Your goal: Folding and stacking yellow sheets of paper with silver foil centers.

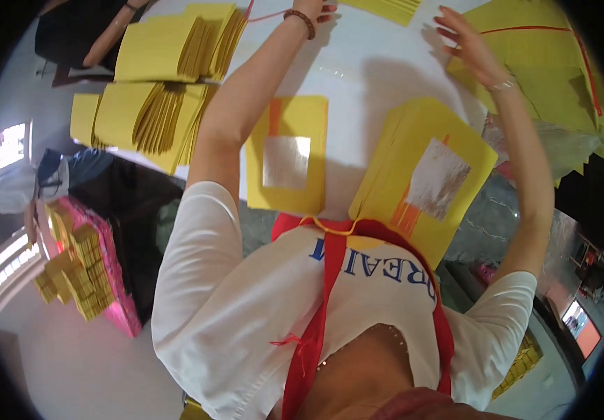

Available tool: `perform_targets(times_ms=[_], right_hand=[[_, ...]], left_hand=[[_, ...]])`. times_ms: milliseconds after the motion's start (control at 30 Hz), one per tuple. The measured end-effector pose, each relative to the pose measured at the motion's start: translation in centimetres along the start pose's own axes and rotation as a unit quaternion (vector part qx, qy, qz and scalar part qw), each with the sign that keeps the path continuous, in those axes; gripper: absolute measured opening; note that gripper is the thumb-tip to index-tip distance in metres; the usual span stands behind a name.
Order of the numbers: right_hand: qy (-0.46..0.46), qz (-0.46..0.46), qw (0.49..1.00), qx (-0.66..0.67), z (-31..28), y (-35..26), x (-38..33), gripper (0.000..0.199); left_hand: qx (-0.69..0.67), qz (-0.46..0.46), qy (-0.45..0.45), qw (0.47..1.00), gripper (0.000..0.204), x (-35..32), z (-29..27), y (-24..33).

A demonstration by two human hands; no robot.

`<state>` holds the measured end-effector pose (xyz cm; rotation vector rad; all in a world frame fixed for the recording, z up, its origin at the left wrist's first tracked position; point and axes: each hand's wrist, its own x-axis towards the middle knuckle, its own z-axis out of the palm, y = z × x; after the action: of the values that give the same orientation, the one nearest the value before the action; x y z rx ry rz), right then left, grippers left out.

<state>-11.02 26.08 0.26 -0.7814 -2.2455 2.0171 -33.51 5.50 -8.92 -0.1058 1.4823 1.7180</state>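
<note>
At the top edge is my left hand, partly cut off, with two fingertips apart and nothing visible between them. Yellow paper sheets lie just right of it on the white tabletop. My right hand is raised over the table's right side, fingers spread and holding nothing, beside a large yellow paper bundle with red bands. Closer to my body sit two stacks of yellow joss paper: a narrow stack and a wider, fanned stack. A silver foil square shows on top of each.
Folded yellow paper bundles and further fanned bundles fill the table's left side. Another person's arm reaches in at upper left. Yellow blocks are piled on a pink-edged surface at left. Clear plastic lies at right.
</note>
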Motion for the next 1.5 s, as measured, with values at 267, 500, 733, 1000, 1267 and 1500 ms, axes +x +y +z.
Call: perform_targets(times_ms=[267,500,733,1000,1267,1500], right_hand=[[0.052,-0.156,0.975,-0.15,-2.1,-2.0,-15.5,0.043],[0.216,-0.185,0.958,-0.048,-2.4,7.2,-23.5,0.044],[0.252,-0.164,0.944,0.132,1.6,10.8,-25.8,0.052],[-0.04,-0.206,0.56,0.801,3.8,14.0,-28.3,0.059],[0.219,-0.299,0.928,-0.047,5.2,12.4,-31.4,0.047],[0.06,-0.233,0.958,-0.154,6.3,11.6,-32.1,0.029]], left_hand=[[0.167,0.17,-0.025,0.971,0.03,-14.7,-6.8,-3.9],[0.214,0.147,-0.003,0.966,0.025,-22.4,-7.5,-12.7],[0.199,0.22,-0.128,0.946,0.042,-25.8,1.8,-13.6],[0.178,0.267,-0.146,0.936,0.066,-28.3,7.2,-16.5],[0.304,0.416,-0.162,0.841,0.036,-30.8,4.4,-16.5],[0.424,0.552,-0.312,0.646,0.04,-32.6,3.6,-14.8]])
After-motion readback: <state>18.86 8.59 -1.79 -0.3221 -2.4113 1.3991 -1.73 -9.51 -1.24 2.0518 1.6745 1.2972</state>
